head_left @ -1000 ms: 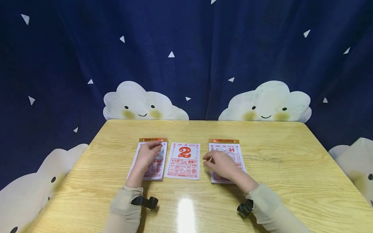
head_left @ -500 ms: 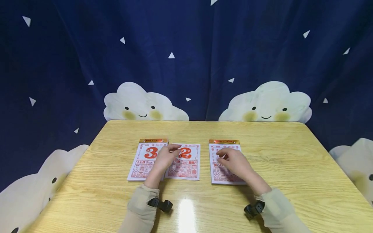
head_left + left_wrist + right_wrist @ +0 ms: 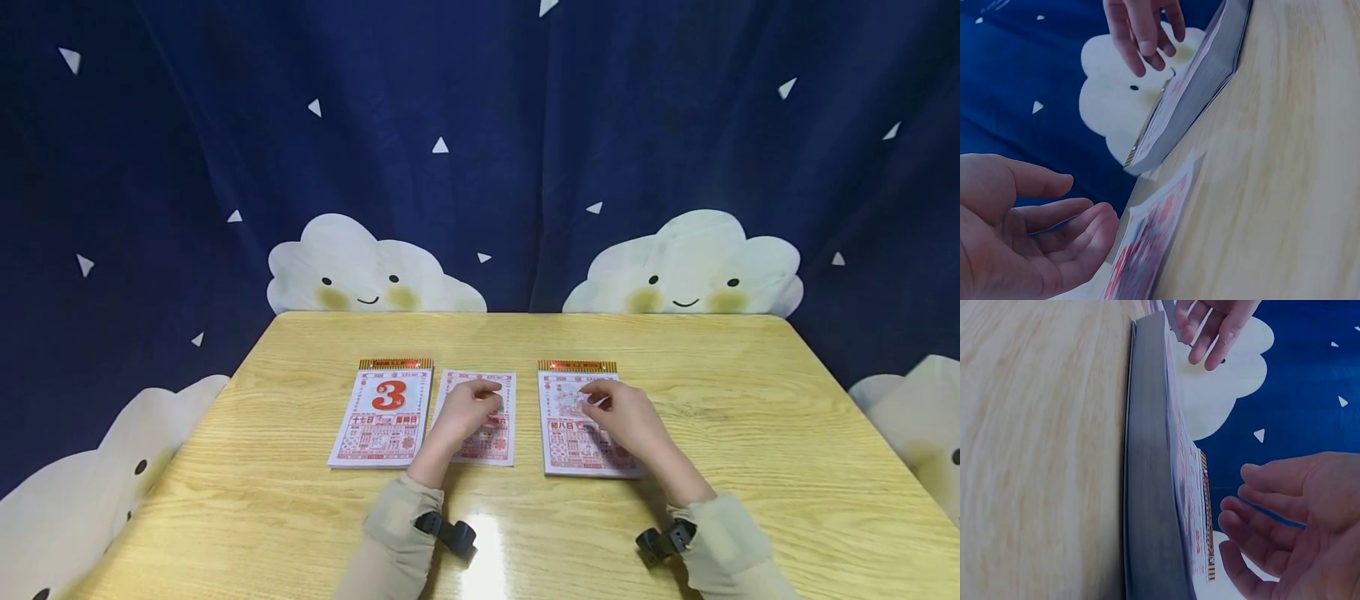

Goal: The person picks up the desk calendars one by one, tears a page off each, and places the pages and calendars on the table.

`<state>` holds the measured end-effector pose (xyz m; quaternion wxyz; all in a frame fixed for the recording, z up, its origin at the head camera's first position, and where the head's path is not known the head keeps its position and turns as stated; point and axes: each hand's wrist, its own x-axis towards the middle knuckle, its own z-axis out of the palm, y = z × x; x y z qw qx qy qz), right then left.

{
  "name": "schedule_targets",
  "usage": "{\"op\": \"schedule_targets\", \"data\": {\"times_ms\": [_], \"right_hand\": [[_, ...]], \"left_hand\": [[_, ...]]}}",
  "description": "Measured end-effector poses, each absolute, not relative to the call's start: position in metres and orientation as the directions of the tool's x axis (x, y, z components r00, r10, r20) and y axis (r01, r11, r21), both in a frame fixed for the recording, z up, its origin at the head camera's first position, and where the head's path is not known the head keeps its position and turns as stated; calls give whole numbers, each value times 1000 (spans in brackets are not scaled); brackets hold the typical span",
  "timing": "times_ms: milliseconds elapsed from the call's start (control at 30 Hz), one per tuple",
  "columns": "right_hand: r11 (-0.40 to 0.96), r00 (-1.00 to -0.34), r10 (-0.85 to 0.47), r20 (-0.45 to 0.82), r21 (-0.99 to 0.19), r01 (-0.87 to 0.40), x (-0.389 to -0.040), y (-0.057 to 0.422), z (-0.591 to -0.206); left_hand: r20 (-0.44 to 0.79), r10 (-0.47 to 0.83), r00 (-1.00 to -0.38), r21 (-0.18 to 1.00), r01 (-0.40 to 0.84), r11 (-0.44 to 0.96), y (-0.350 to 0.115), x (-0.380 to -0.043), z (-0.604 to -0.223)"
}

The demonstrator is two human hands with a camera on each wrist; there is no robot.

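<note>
My left hand (image 3: pixel 468 410) hovers over a loose calendar sheet (image 3: pixel 483 450), covering the big red numeral on it. In the left wrist view its fingers are loosely bent with a gap to the thumb, and nothing is between them. Over the right tear-off calendar (image 3: pixel 573 450) is my right hand (image 3: pixel 626 414), hiding part of the top page; the right wrist view shows its relaxed fingers holding nothing, apart from the thick pad (image 3: pixel 1154 456). To the left lies another tear-off calendar (image 3: pixel 381 421) with a large red 3 and a gold-striped top band.
All three paper things lie on a light wooden table (image 3: pixel 247 500). Behind it hangs a dark blue curtain (image 3: pixel 480 108) with white triangles and smiling clouds. Each wrist wears a black strapped camera, such as the left camera (image 3: pixel 457 536).
My left hand has moved right, off the left calendar, uncovering its 3, and is now over the loose sheet. My right hand has shifted right across the right calendar.
</note>
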<state>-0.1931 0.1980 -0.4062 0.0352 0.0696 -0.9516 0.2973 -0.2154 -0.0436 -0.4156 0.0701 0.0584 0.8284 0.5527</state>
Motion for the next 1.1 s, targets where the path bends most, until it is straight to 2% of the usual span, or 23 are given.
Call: {"op": "schedule_targets", "data": {"times_ms": [200,500,800,1100], "right_hand": [[818,-997,-62,42,-570,-75,-192,207,-404],[845,-997,53,-52,-529,72,-188,215,-407],[851,-992,83,-92,-512,119,-188,222,-408],[814,-985,117,-127,-555,168,-188,222,-412]], "left_hand": [[-64,215,-974,918,27,395,-29,-214,-418],[-174,265,-948,934,-73,350,-9,-214,-421],[-185,274,-944,940,-89,329,4,-211,-428],[-182,247,-952,883,-48,468,14,-210,-429]]}}
